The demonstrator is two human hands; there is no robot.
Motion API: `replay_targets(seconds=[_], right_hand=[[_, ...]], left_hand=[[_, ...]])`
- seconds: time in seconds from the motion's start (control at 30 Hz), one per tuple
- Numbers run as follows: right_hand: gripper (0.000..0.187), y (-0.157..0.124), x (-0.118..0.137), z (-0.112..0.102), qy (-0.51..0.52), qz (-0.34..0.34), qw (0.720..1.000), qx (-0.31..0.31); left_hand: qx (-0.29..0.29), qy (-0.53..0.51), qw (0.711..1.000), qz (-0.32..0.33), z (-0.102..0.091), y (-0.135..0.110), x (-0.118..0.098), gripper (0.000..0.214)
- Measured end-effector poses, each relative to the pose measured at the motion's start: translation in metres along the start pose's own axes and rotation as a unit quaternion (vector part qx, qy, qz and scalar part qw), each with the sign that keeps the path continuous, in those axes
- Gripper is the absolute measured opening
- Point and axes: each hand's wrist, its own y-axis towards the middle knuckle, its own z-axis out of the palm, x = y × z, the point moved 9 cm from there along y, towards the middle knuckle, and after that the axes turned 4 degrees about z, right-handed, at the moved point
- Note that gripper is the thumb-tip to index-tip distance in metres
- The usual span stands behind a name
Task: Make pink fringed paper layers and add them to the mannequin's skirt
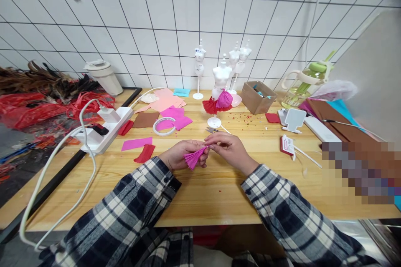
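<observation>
My left hand [184,155] is closed round a fan of pleated magenta crepe paper [194,157], whose flared end spreads down and to the left. At the gathered tip of that paper, the fingers of my right hand [230,149] are pinched together. Just beyond my hands stands a small white mannequin [222,76] with red ruffled paper [209,106] and a magenta paper bunch [224,99] at its lower part. A pair of scissors [213,130] lies by its base, partly hidden behind my right hand.
A tape roll [164,132], magenta sheets [137,143] and a red piece [144,153] lie left. Three other mannequins [199,62] stand along the wall. A cardboard box [258,97], bottle [308,85] and phone stand [293,119] are right; a power strip [108,131] is left.
</observation>
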Motion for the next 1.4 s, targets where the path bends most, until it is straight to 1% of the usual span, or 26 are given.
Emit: replay_targets(seconds=[0.07,0.1,0.13,0.2,0.23,0.27,0.3,0.33,0.37,0.4,0.43,0.47,0.5,0.53,0.57,0.7,0.77,0.83,0.9,1.0,1.07,1.1,1.17,1.23,1.33,1.4], right_hand=[[0.013,0.001,-0.007,0.001,0.011,0.021,1.0,0.003],[0.013,0.001,-0.009,0.001,0.008,0.03,1.0,0.004],[0.013,0.001,-0.012,0.0,-0.001,0.037,0.999,0.006],[0.014,0.001,-0.017,-0.001,-0.033,0.053,0.998,0.002],[0.014,0.001,-0.02,-0.003,-0.056,0.061,0.997,-0.007],[0.014,0.001,-0.022,-0.006,-0.083,0.071,0.994,-0.02],[0.014,0.001,-0.025,-0.009,-0.11,0.081,0.99,-0.033],[0.014,0.001,-0.027,-0.011,-0.134,0.093,0.985,-0.047],[0.013,0.0,-0.029,-0.013,-0.153,0.105,0.981,-0.057],[0.013,0.0,-0.031,-0.014,-0.164,0.117,0.978,-0.062],[0.012,-0.001,-0.032,-0.014,-0.168,0.127,0.975,-0.065],[0.012,-0.001,-0.032,-0.014,-0.166,0.134,0.975,-0.067],[0.012,-0.002,-0.032,-0.013,-0.163,0.138,0.974,-0.07],[0.012,-0.002,-0.031,-0.013,-0.158,0.141,0.975,-0.072],[0.013,-0.002,-0.03,-0.014,-0.151,0.145,0.975,-0.077],[0.029,-0.003,-0.036,-0.013,-0.053,0.19,0.977,-0.081],[0.035,-0.005,-0.044,-0.006,0.013,0.235,0.971,-0.054],[0.036,-0.007,-0.052,0.005,0.078,0.278,0.957,-0.021],[0.038,-0.009,-0.058,0.011,0.135,0.308,0.942,-0.01],[0.039,-0.01,-0.063,0.008,0.179,0.325,0.928,-0.037],[0.039,-0.01,-0.065,0.004,0.184,0.326,0.926,-0.056],[0.038,-0.01,-0.066,0.001,0.178,0.324,0.927,-0.063],[0.037,-0.01,-0.066,-0.002,0.163,0.322,0.93,-0.071],[0.036,-0.01,-0.066,-0.001,0.163,0.321,0.93,-0.07],[0.037,-0.008,-0.065,0.002,0.206,0.321,0.923,-0.06],[0.039,-0.008,-0.065,0.004,0.248,0.322,0.912,-0.056]], left_hand=[[-0.013,0.021,1.0,-0.018,-0.002,0.0,0.003,0.022],[-0.032,0.037,0.999,-0.016,-0.007,0.0,0.001,0.026],[-0.065,0.061,0.996,-0.002,-0.014,0.001,-0.003,0.03],[-0.17,0.134,0.975,0.055,-0.036,-0.003,-0.021,0.041],[-0.233,0.181,0.951,0.091,-0.047,-0.008,-0.033,0.046],[-0.288,0.234,0.92,0.128,-0.055,-0.015,-0.046,0.05],[-0.327,0.294,0.883,0.164,-0.057,-0.022,-0.058,0.053],[-0.346,0.365,0.84,0.204,-0.052,-0.028,-0.07,0.052],[-0.34,0.446,0.794,0.236,-0.042,-0.03,-0.079,0.049],[-0.321,0.521,0.747,0.259,-0.028,-0.03,-0.083,0.047],[-0.296,0.58,0.709,0.272,-0.015,-0.029,-0.082,0.047],[-0.271,0.62,0.684,0.273,-0.005,-0.025,-0.078,0.046],[-0.26,0.638,0.673,0.27,0.001,-0.022,-0.074,0.038],[-0.251,0.639,0.679,0.26,0.003,-0.018,-0.068,0.029],[-0.247,0.625,0.698,0.247,0.003,-0.014,-0.063,0.024],[-0.254,0.487,0.808,0.214,-0.011,-0.005,-0.049,0.02],[-0.256,0.433,0.838,0.211,-0.016,-0.004,-0.046,0.022],[-0.258,0.417,0.845,0.212,-0.018,-0.005,-0.045,0.024],[-0.258,0.411,0.849,0.209,-0.019,-0.006,-0.044,0.025],[-0.23,0.359,0.883,0.196,-0.02,-0.003,-0.039,0.027],[-0.213,0.322,0.905,0.181,-0.02,-0.001,-0.034,0.032],[-0.211,0.313,0.91,0.174,-0.021,0.0,-0.033,0.035],[-0.212,0.312,0.912,0.16,-0.023,0.001,-0.03,0.039],[-0.205,0.315,0.914,0.15,-0.023,0.003,-0.029,0.035],[-0.215,0.3,0.916,0.157,-0.025,0.002,-0.031,0.029],[-0.231,0.251,0.925,0.166,-0.03,-0.002,-0.034,0.027]])
